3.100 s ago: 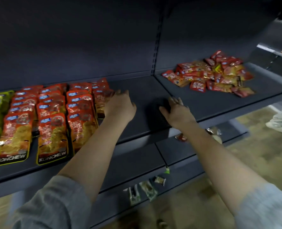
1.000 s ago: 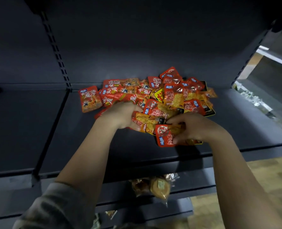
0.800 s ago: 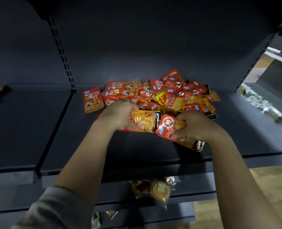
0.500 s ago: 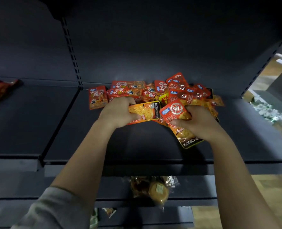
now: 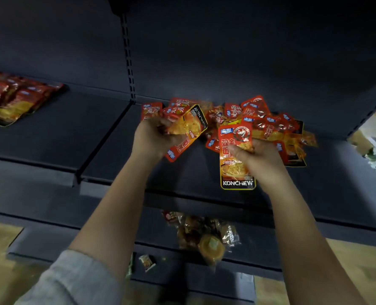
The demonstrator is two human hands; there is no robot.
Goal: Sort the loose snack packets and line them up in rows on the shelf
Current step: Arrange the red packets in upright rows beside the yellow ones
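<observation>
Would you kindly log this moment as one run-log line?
left hand: grips snack packet | right hand: grips KONCHEW packet | loose pile: unsorted on shelf

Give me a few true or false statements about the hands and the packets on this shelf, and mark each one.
1. Each hand holds a packet. True: the left hand grips a tilted packet, the right hand pinches the KONCHEW packet.
2. The pile is already lined up in rows. False: it lies jumbled behind the hands.
3. Rows of packets lie at far left. True.
4. The KONCHEW packet is upside down. False: its lettering reads upright.
5. The lower shelf holds nothing. False: wrapped snacks lie there.
</observation>
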